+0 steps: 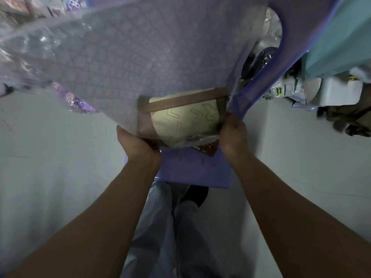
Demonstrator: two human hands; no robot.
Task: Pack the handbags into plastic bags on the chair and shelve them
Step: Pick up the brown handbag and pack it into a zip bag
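A cream handbag (186,117) with brown trim and a line pattern sits inside a large clear plastic bag (124,57) that spreads up over the purple plastic chair (192,171). My left hand (136,141) grips the plastic bag and the handbag's lower left corner. My right hand (233,133) grips the lower right corner through the plastic. The handbag rests at the seat's front part. A brown patterned piece (206,148) shows on the seat just below the handbag.
Packaged purple goods (74,99) lie at the left. At the right are a dark bagged item (259,61), a white box (339,93), a teal surface (339,37) and a brown bag (349,121). My legs stand on pale floor below the chair.
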